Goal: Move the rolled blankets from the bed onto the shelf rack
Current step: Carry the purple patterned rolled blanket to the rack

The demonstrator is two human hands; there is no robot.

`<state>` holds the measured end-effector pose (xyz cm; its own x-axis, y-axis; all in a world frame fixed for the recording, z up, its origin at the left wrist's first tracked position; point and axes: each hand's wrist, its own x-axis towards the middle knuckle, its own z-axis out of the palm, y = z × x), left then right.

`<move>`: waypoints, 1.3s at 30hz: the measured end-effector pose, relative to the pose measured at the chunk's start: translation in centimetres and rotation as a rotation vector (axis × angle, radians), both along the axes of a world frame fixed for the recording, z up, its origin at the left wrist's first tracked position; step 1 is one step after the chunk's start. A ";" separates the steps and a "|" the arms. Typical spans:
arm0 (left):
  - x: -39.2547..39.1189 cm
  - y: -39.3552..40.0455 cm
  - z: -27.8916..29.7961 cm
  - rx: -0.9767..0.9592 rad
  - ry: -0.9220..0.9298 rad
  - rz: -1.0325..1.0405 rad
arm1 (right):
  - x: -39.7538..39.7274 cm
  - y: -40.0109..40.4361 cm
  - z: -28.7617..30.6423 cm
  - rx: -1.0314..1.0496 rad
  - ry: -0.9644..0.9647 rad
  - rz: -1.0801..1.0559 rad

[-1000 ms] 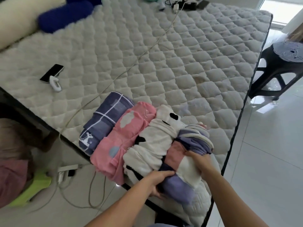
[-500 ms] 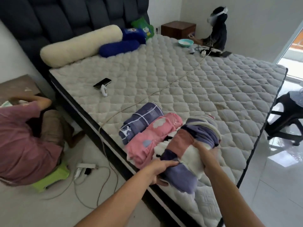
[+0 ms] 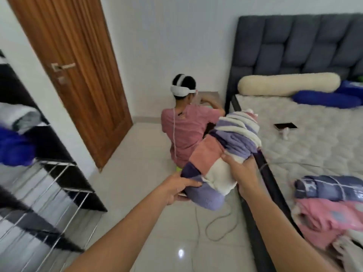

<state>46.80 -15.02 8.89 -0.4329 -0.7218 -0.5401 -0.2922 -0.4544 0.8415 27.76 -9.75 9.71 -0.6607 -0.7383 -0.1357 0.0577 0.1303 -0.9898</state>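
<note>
A rolled blanket in purple, cream and salmon patches (image 3: 222, 154) hangs in the air over the floor beside the bed. My left hand (image 3: 176, 186) grips its lower purple end and my right hand (image 3: 240, 173) clasps its side. On the bed (image 3: 318, 146) at the right edge lie a navy checked roll (image 3: 330, 188), a pink roll (image 3: 326, 218) and part of a white roll (image 3: 353, 240). The shelf rack (image 3: 49, 185) of metal wire and black panels stands at the left, blurred, with a blue bundle (image 3: 13, 150) and a grey-white bundle (image 3: 21, 116) on it.
A person in a pink shirt (image 3: 186, 128) sits on the floor ahead, back turned, between the door (image 3: 78, 71) and the bed. A cable (image 3: 218, 228) loops on the tiles. A phone (image 3: 284, 126), a cream bolster (image 3: 288, 83) and a blue pillow (image 3: 326, 99) lie on the bed.
Both hands lifted the patchwork roll off the bed, and my view swung left toward the rack and door. The other rolls stay on the bed.
</note>
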 end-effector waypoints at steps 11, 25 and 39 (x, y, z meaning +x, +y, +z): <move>29.9 -1.5 1.3 -0.132 0.270 0.822 | 32.2 -13.9 7.0 -0.364 0.316 0.801; 53.0 0.1 -0.1 -0.315 0.330 1.542 | 64.9 -21.5 8.1 -0.520 0.378 1.647; 62.4 -1.3 2.4 -0.295 0.096 1.648 | 83.3 -24.2 8.3 -0.280 0.409 1.776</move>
<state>109.16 -16.29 11.26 0.8167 -0.4727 -0.3311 0.3573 -0.0365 0.9333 111.11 -33.91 18.01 0.8713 -0.4883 0.0479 -0.1680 -0.3887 -0.9059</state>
